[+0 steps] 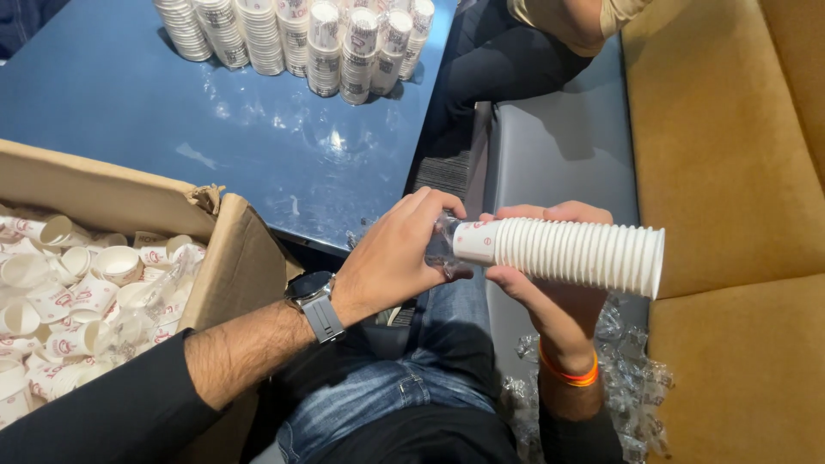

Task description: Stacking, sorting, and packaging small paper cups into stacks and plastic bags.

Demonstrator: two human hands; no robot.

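Note:
My right hand (550,288) grips a sideways stack of small white paper cups (584,253), rims pointing right, over my lap. My left hand (400,249), with a watch on its wrist, pinches clear plastic wrap (441,243) at the stack's closed left end. An open cardboard box (232,258) full of loose white paper cups (77,301) sits at my left.
A blue table (258,146) carries several upright stacks of paper cups (301,39) at its far edge. Another person in dark trousers sits at the top (516,60). Crumpled clear plastic (636,378) lies on the grey bench (559,163) beside the mustard-yellow cushions (730,172).

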